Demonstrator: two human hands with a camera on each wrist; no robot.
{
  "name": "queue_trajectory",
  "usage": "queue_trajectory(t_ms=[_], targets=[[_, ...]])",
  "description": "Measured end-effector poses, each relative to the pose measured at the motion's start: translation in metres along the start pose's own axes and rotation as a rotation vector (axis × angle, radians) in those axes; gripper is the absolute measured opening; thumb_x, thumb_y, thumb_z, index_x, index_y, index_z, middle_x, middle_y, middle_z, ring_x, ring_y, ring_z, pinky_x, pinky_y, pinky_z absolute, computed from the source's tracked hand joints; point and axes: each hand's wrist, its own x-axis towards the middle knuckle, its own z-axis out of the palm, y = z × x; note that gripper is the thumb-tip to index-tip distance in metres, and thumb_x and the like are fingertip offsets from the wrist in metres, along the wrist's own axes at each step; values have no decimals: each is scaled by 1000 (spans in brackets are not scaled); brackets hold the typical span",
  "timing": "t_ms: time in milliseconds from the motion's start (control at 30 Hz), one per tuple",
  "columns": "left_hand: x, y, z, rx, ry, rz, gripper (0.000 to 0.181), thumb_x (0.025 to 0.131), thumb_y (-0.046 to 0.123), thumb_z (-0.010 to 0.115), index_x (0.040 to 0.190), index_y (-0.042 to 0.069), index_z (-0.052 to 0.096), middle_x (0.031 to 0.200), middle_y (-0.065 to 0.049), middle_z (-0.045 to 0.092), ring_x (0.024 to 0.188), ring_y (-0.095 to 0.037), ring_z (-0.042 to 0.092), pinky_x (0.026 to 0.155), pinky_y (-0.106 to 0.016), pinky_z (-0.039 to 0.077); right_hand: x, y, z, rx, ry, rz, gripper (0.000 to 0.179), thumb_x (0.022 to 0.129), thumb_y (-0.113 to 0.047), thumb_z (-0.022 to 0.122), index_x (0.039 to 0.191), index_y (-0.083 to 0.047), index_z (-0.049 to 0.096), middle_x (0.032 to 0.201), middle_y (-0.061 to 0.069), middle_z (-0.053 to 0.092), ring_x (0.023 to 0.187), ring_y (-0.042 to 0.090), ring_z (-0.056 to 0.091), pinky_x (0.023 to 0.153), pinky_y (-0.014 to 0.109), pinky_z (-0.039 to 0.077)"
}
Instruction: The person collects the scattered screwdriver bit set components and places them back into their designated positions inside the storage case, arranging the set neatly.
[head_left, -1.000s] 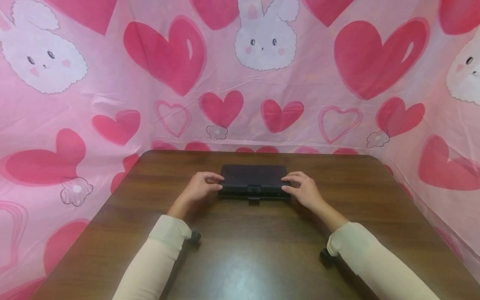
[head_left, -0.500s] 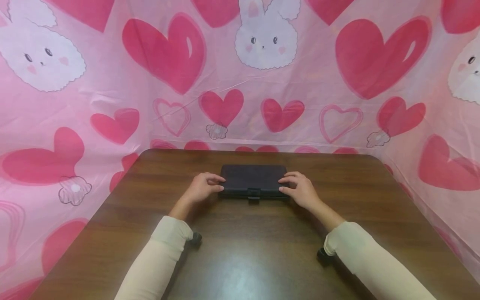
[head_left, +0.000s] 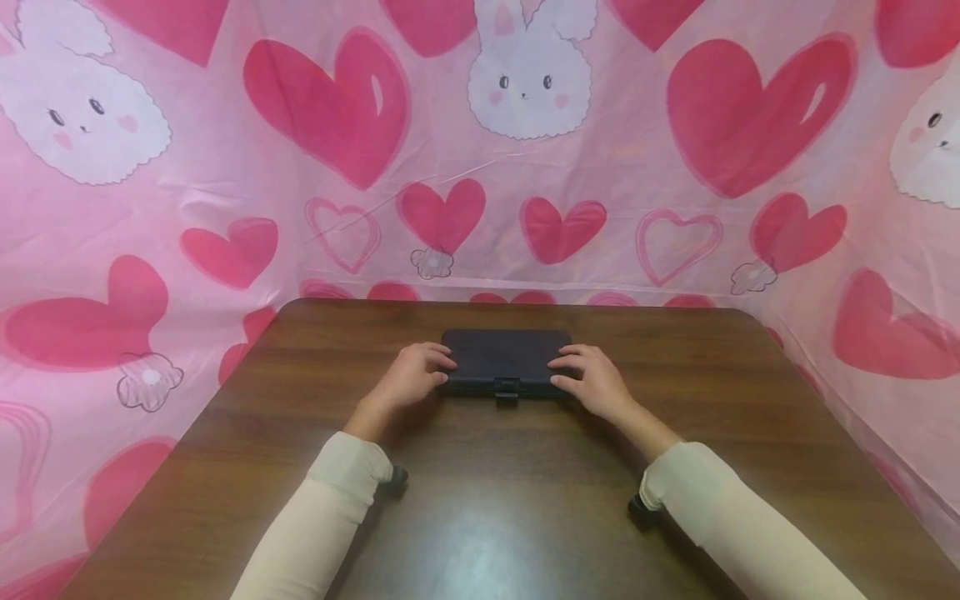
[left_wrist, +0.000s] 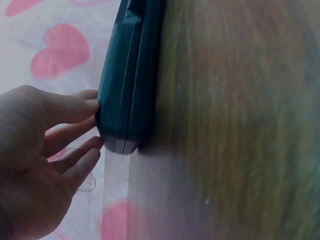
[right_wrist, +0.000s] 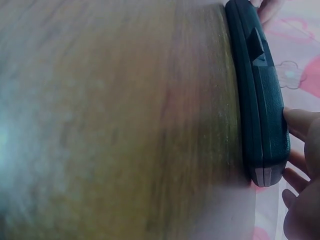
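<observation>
A flat black hard case [head_left: 507,357] lies on the table with its lid down, a thin seam showing along its side in both wrist views. At its front middle, a latch tab [right_wrist: 255,46] sticks out. My left hand [head_left: 411,373] touches the lid's left end, its thumb [left_wrist: 82,109] near the front edge and the fingers farther back. At the opposite end, my right hand [head_left: 596,379] rests its fingertips on the lid in the same way. Both hands have loosely bent fingers spread on the top face.
The brown wooden table [head_left: 480,492] has rounded far corners. Behind and at both sides hangs a pink cloth [head_left: 465,158] with hearts and rabbit faces. Small dark devices [head_left: 643,510] sit under both cuffs.
The case's lid, slightly raised a second ago with a gap at the front, has come down onto the base. Both hands have shifted inward over the lid.
</observation>
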Motion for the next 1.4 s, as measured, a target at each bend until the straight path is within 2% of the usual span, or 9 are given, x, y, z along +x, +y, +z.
queue_trajectory(t_ms=[167,400,633,967,1233,1400], targets=[[-1,4,2,85,-15,44,22,86,1,66,104,8,77,121,-8,65,119,-30,51,105,-46,35,2,-3,3,15,-19,-24,25,86,-17,74,110,-10,75,126,14,60,124,35,47,103,54,35],[-2,9,9,159,-19,101,27,85,10,74,112,9,74,125,-7,62,122,-28,48,105,-42,36,7,-12,7,20,-61,-100,25,87,-15,74,111,-9,74,126,12,61,123,33,50,102,52,37],[2,21,17,187,-37,135,38,82,21,79,118,10,71,128,-6,60,125,-26,45,106,-40,35,12,-17,11,-3,-126,-83,33,85,-21,76,117,-12,72,133,9,57,128,32,45,105,53,33],[13,28,32,279,-40,96,52,76,43,81,123,26,69,135,-1,55,126,-25,42,105,-46,32,18,-23,21,-109,-193,-101,52,80,-33,80,128,-19,66,142,5,50,136,28,37,111,54,22],[16,36,42,283,-3,55,58,69,48,85,120,26,67,132,-4,53,122,-29,40,103,-50,29,17,-27,26,-180,-176,-94,60,80,-41,79,134,-23,61,146,2,47,137,27,35,111,56,18],[16,40,48,293,16,-5,61,66,49,87,118,27,63,130,-3,49,123,-29,37,104,-49,26,16,-30,28,-179,-175,-75,60,80,-43,78,134,-24,61,146,1,47,138,26,34,112,55,17]])
